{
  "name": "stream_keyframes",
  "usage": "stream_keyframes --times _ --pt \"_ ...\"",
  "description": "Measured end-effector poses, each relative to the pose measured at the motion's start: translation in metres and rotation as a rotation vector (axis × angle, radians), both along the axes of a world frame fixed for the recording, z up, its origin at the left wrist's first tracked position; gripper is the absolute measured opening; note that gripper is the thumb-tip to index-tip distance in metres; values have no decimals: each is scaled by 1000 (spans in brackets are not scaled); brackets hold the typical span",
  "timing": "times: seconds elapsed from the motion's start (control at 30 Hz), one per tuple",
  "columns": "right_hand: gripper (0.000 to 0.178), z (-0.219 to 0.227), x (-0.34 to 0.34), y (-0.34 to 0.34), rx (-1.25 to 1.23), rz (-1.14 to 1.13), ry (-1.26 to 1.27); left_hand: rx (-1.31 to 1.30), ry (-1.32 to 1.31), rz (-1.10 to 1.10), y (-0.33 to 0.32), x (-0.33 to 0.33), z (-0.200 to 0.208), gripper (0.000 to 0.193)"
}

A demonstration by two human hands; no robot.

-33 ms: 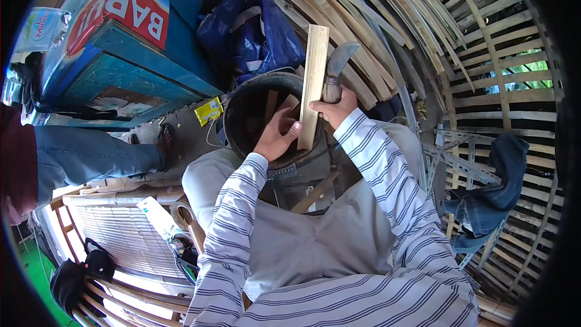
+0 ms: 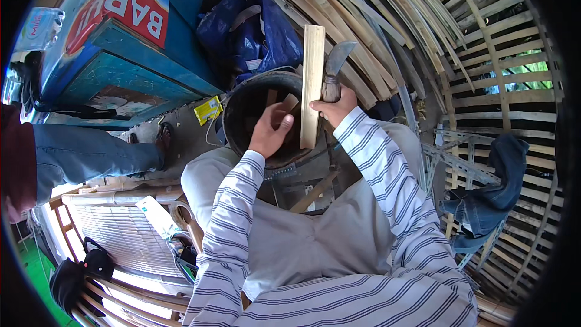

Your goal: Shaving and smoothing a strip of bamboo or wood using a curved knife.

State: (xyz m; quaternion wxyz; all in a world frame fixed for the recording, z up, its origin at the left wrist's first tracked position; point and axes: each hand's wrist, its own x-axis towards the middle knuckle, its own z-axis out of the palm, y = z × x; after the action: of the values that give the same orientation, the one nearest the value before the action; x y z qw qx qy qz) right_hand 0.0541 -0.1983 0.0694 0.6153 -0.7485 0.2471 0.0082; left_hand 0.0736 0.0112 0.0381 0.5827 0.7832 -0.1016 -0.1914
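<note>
The right hand [image 2: 339, 110] grips a hooked metal knife [image 2: 332, 88] by its rough, rounded handle, plus a straight, pale wooden slat [image 2: 312, 72]. Left of the slat, the loosely open left hand [image 2: 272, 131] curves over a round, dark bucket [image 2: 230, 128].

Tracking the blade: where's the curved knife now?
In the head view, the curved knife is upper right of centre, its handle in the right hand, just right of the split bamboo strip.

A workshop (knife [image 2: 339, 59], stacked strips [image 2: 363, 48]).
</note>
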Motion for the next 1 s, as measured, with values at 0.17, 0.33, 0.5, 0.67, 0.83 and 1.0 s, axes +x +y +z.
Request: stream_keyframes --times 0.17,0.33,0.5,0.67,0.83,1.0 --pt "41 9 -3 11 -520 193 42 444 -186 254 40 25 23 28" --pt "44 10 -9 14 -777 357 12 662 -643 155 23 18 42 88" --pt "32 11 -16 20 -843 549 39 920 -819 -111 9 4 17 92" --pt "25 18 -17 16 -922 617 45 862 -675 -237 13 4 8 47" --pt "27 37 -11 -5 -931 125 -26 636 -93 -280 16 4 13 27" --pt "39 46 -4 -22 -513 -73 153 84 733 -146 19 9 1 23"
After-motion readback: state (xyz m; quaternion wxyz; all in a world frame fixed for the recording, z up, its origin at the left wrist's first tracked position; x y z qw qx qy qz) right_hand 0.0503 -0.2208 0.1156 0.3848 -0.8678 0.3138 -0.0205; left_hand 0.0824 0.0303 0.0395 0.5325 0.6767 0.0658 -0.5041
